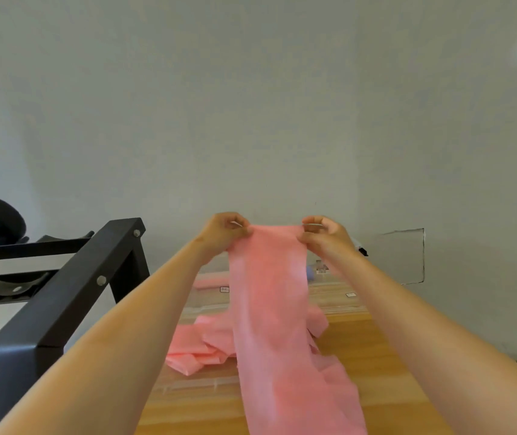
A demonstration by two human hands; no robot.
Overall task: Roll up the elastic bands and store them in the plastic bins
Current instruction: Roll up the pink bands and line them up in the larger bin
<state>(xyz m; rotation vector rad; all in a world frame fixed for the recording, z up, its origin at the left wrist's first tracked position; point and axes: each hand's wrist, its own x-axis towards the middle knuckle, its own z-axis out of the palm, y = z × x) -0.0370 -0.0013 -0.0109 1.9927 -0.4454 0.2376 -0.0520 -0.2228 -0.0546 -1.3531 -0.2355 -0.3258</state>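
1. Nearest me hangs the lower end of the pink band [282,356], which runs out of view at the bottom between my two forearms.
2. Its long axis runs up and away from me, from that low end to a top edge raised above the worktop [392,372].
3. My left grip [224,230] pinches the band's top left corner and my right grip [326,235] pinches the top right corner. Both are clenched on the material, with the top edge drawn flat between them.
4. Neither grip is nearer. They sit level at the band's far end, so the whole length lies below them and toward me.
5. Behind the band stand the clear plastic bins [335,296]. The part showing left of the band seems to hold a pink roll [211,282].
6. Just left of the band lies a loose pink heap [200,343]. I cannot tell whether it belongs to the same band.
7. I judge the roll must start at the top edge and turn down the long axis toward me. Both grips need to turn together, or the roll will run skew.
8. Well left of the band stands a black frame [72,296].
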